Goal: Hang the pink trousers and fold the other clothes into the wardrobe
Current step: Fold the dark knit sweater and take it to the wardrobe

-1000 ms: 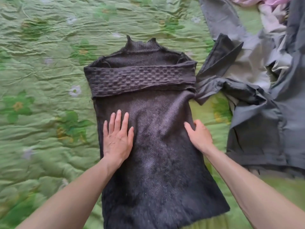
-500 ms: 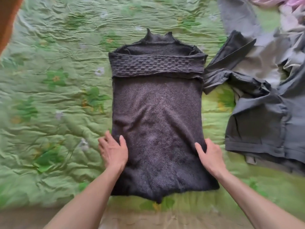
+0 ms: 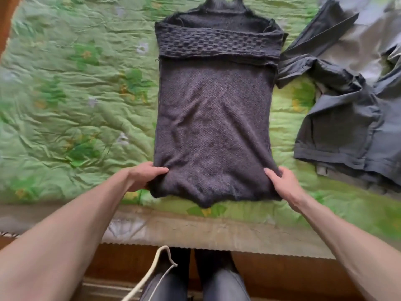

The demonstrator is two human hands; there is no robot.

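I have the dark knitted sweater (image 3: 213, 118) lying flat on the green quilted bed (image 3: 71, 101), its long axis running straight away from me: collar at the far end, hem at the near edge of the bed. My left hand (image 3: 144, 175) pinches the near left corner of the hem, thumb on top and fingers curled under the knit; my right hand (image 3: 282, 181) holds the near right corner, thumb on top, fingers tucked round the edge. Both hands sit level with each other, neither nearer, so the coming move, as I judge it, is to lift the hem and carry it away from me toward the folded patterned band near the collar. Just right of the sweater lies a heap of grey clothes (image 3: 347, 105), one dark flap touching the sweater's far right edge; that could drag along if the fold drifts sideways. I cannot see the pink trousers here, nor the wardrobe.
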